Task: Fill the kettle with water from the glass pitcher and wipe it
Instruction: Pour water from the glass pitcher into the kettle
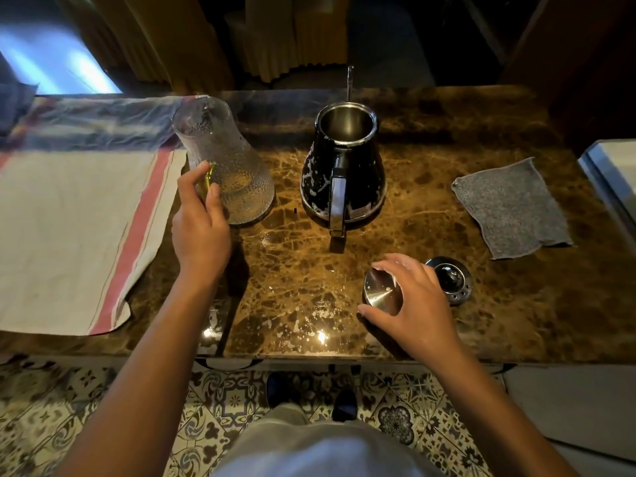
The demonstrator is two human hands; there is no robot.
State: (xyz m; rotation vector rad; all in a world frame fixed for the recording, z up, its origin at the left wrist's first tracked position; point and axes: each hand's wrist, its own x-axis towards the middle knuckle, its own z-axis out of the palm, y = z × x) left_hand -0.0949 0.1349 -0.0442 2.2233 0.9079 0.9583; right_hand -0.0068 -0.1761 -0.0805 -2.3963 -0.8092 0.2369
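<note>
The textured glass pitcher [229, 160] stands upright on the marble counter, left of centre. My left hand [201, 218] is curled around its yellowish handle at the near left side. The black kettle [344, 173] stands to the right of it, lid off, handle toward me, with white splashes on its body. Its steel inside shows through the open top. My right hand [413, 304] rests near the counter's front edge, fingers closed around a round steel lid [382, 294] that sits on the counter. A grey wiping cloth [512, 208] lies flat at the right.
A second round metal piece with a knob [452, 282] lies just right of my right hand. A white towel with a red stripe [75, 232] covers the counter's left part. Water drops dot the front of the brown marble counter [292, 270]. A pale edge [609, 173] borders the far right.
</note>
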